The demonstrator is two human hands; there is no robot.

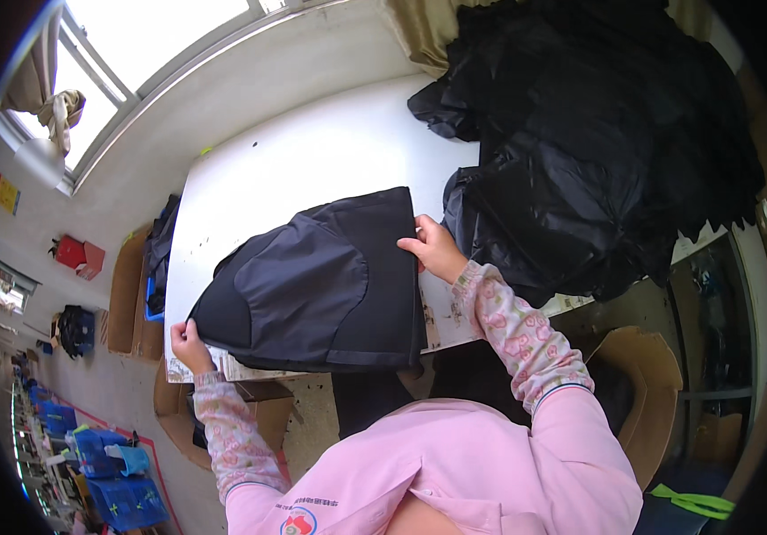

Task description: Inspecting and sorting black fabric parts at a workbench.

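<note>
A black fabric piece (308,281) with a smoother, shinier panel in its middle lies spread over the near part of the white table (330,143). Its kind of garment or cover I cannot make out. My left hand (192,348) pinches its narrow left end at the table's left corner. At the wide right end, my right hand (437,250) grips the edge, thumb on top and fingers partly hidden beneath. Part of the near edge hangs over the front of the table.
A big heap of black shiny material (597,143) covers the table's right side. Cardboard boxes stand below: one at the right (642,392), one at the left (129,303). Blue bins (125,481) line the floor farther left. A window (160,36) is behind the table.
</note>
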